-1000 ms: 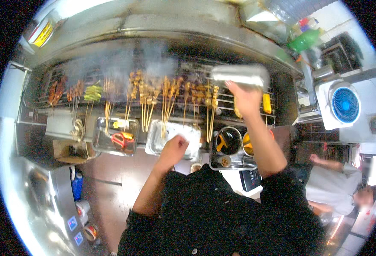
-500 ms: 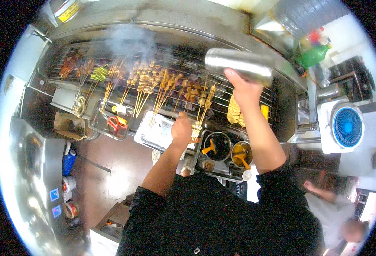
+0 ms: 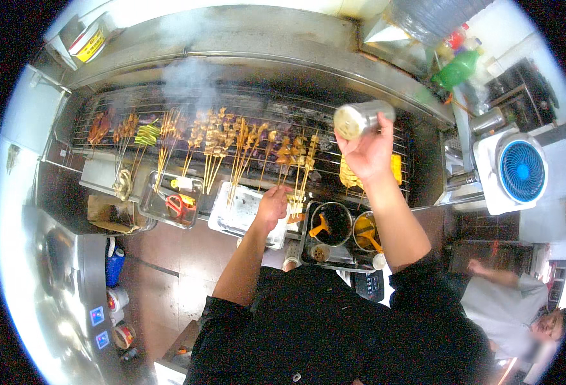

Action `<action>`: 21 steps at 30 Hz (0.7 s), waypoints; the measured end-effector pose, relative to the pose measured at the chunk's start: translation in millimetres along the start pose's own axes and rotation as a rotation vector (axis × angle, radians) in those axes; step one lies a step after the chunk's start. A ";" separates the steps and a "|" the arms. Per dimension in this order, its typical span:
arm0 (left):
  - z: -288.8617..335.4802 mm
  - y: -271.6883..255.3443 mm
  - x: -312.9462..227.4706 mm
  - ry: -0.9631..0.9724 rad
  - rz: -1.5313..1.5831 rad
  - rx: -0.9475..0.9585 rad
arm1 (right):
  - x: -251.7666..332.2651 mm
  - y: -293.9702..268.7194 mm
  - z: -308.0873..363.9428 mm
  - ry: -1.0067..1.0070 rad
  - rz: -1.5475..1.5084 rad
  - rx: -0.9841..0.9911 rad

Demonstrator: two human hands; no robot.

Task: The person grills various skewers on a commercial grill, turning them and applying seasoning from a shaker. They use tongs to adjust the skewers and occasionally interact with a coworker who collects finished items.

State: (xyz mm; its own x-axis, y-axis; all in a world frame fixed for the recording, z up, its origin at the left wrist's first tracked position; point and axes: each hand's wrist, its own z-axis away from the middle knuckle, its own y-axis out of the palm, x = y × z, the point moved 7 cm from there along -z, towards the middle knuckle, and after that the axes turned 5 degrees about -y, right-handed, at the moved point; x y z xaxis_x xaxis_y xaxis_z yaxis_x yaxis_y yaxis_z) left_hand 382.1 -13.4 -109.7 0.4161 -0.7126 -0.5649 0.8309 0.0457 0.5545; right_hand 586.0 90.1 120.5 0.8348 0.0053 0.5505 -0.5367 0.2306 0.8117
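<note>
Over the right part of the grill, my right hand (image 3: 371, 154) grips a metal shaker (image 3: 380, 113), tipped on its side with its pale end turned to the left. Below and left of it, my left hand (image 3: 274, 205) is closed around the stick ends of meat skewers (image 3: 285, 151) lying on the grill. Another bundle of skewers (image 3: 310, 154) lies just to the right of that hand. Underneath the shaker are yellow slabs of food (image 3: 348, 174), partly hidden by my right forearm. Several bunches of browned skewers (image 3: 216, 133) stretch along the left.
Smoke rises from the charcoal grill (image 3: 264, 99). Along its near edge sit a metal tray with red scissors (image 3: 181, 204), a bare metal tray (image 3: 222, 221), and sauce pots with orange-handled brushes (image 3: 331, 224). A blue-white fan (image 3: 522, 172) stands right; another person (image 3: 498, 298) is at lower right.
The shaker has turned in my right hand's grip, its end now facing left and toward me. My left hand stays on the skewer sticks. The whole view has shifted slightly.
</note>
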 end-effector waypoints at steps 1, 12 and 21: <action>-0.2 -0.6 1.8 -0.017 0.007 -0.007 | -4.1 -1.5 -8.9 0.055 0.005 0.027; -6.2 -7.5 3.3 0.001 0.137 -0.154 | 58.7 59.1 -78.3 -0.478 0.260 0.340; 24.0 3.3 -36.7 0.404 -1.155 -0.675 | 32.1 73.6 -14.5 -0.477 0.466 0.364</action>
State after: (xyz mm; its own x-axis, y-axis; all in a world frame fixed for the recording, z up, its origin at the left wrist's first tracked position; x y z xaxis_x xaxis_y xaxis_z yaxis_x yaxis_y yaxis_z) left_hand 360.7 -3.9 -72.4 -0.6369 -0.3353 -0.6942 0.7404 -0.0152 -0.6720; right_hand 575.0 121.4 195.1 0.4128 -0.4170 0.8098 -0.8964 -0.0282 0.4424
